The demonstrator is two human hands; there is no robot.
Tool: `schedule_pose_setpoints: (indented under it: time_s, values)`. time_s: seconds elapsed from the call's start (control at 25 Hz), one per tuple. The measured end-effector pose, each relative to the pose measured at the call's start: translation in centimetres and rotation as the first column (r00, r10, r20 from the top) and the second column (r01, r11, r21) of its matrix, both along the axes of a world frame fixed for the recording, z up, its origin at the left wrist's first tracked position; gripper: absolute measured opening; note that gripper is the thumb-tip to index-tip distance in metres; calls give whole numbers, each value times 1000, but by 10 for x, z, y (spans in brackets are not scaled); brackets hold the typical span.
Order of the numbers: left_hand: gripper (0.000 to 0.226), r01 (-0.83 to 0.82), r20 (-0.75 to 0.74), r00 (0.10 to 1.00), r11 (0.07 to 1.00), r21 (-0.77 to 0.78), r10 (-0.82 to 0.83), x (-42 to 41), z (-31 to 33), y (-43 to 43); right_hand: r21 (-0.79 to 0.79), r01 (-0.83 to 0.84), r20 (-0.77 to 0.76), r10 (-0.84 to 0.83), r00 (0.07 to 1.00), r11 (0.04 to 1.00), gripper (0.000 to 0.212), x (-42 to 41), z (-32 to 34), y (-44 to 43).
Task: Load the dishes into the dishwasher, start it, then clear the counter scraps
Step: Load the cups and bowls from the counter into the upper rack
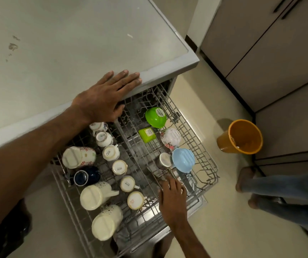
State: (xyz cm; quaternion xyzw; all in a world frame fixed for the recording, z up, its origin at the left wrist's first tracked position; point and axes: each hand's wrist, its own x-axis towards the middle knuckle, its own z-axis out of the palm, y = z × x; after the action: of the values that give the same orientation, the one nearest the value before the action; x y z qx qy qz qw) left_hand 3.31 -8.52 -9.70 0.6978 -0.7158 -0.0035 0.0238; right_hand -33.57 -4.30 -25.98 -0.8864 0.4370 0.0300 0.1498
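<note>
The dishwasher's upper wire rack [203, 161] is pulled out below the grey counter top [75, 43]. Upside-down white cups [119, 167], cream mugs [93, 195] and a dark blue mug [86, 176] fill its left side. On the right side lie a green bowl [156, 117], a green square container [147, 134], a floral bowl [171, 138], a light blue bowl [183, 160] and a steel cup [163, 161]. My left hand [108, 95] rests flat on the counter's front edge. My right hand [171, 194] touches the rack near the steel cup, fingers spread and relaxed.
An orange bucket [240, 136] stands on the pale floor to the right of the rack. Another person's feet and jeans legs [272, 190] are at the right. Grey cabinet doors [272, 53] line the far right. Stains mark the counter [12, 46].
</note>
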Motion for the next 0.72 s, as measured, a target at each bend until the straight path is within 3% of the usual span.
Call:
schedule_pose_setpoints:
  time_s: [0.08, 0.16, 0.24, 0.28, 0.32, 0.36, 0.4, 0.44, 0.48, 0.52, 0.56, 0.6, 0.64, 0.72]
  values:
    - [92, -42, 24, 999, 999, -1, 42, -4, 5, 2, 8, 1, -30, 0, 1000, 1000, 35, -17, 13, 17]
    - [89, -185, -1, 983, 982, -28, 185, -25, 8, 16, 3, 9, -55, -9, 998, 1000, 36, -35, 30, 30]
    - [84, -356, -172, 924, 932, -72, 340, -78, -1, 48, 39, 89, -44, -88, 995, 995, 31, -51, 43, 40]
    - [81, -443, -351, 848, 894, -60, 397, -117, -11, 72, 104, 172, -15, -171, 985, 980, 29, -58, 47, 46]
    - [75, -544, -571, 686, 839, 9, 451, -163, -23, 101, 199, 275, 56, -291, 955, 941, 27, -63, 50, 53]
    - [65, -641, -757, 419, 754, 144, 501, -211, -36, 131, 312, 385, 135, -441, 887, 869, 25, -68, 50, 58]
    - [52, -716, -851, 61, 617, 326, 521, -255, -46, 160, 424, 486, 185, -598, 780, 764, 23, -73, 51, 61]
    - [38, -724, -824, -303, 447, 526, 479, -292, -59, 183, 521, 568, 178, -732, 658, 637, 22, -75, 50, 61]
    - [31, -639, -696, -597, 287, 713, 400, -322, -73, 202, 619, 615, 124, -834, 538, 488, 19, -77, 47, 59]
    - [30, -501, -540, -788, 201, 842, 295, -343, -85, 215, 724, 611, 43, -905, 423, 320, 15, -77, 45, 54]
    - [34, -367, -398, -901, 186, 911, 174, -358, -95, 224, 822, 553, -49, -949, 311, 139, 13, -76, 44, 48]
    - [41, -279, -292, -955, 197, 940, 41, -365, -101, 229, 883, 469, -146, -961, 236, -19, 17, -75, 44, 40]
    - [48, -240, -227, -970, 218, 946, -86, -368, -108, 231, 909, 397, -220, -956, 192, -129, 24, -73, 43, 33]
    - [52, -237, -160, -939, 233, 943, -305, -368, -116, 228, 923, 301, -307, -931, 200, -240, 38, -70, 41, 20]
